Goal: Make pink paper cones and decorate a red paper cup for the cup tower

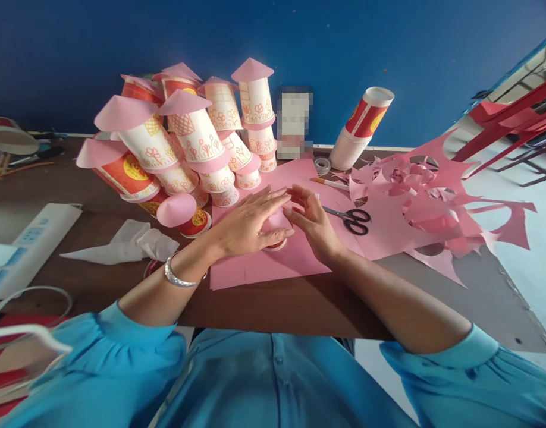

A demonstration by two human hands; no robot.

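Observation:
Both hands meet over a small pink paper cone (274, 221) that sits on a cup, whose red rim (277, 245) shows below. My left hand (250, 223) lies across the cone's left side with fingers stretched out. On the right side, my right hand (315, 223) has its fingers slightly bent and apart, its fingertips near the cone and the left fingertips. Pink paper sheets (264, 270) lie under the cup. Black-handled scissors (355, 222) rest just right of my right hand.
Decorated cup towers with pink cone roofs (184, 134) crowd the back left. A cup stack (360, 128) stands back right, near tape (322, 164), a pen (330, 183) and pink scraps (433, 202). A plastic bag (121, 244) and power strip (32, 246) lie left.

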